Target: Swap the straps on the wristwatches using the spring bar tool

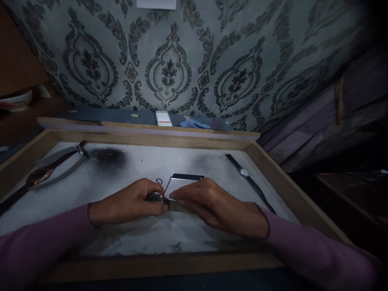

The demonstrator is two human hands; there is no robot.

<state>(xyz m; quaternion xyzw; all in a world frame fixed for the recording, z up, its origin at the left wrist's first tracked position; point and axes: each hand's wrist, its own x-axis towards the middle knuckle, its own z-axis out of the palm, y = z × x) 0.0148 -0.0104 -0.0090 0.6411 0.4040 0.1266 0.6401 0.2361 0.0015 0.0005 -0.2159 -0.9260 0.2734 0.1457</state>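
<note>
Evidently for steadiness, my left hand (129, 203) clamps the metal watch (155, 197) near the counter's (136, 242) middle, right side presented to my right hand (212, 206): fingers together, grip unclear. Black-strapped watch (244, 173) lies near the counter's right rim, likely for working room.

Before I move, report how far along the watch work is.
Nothing looks clearly finished. The left hand grips a round watch, the right hand at its side, so that seems underway. The black-strapped watch and the brown watch lie untouched; whether they remain to do, I can't tell.
</note>
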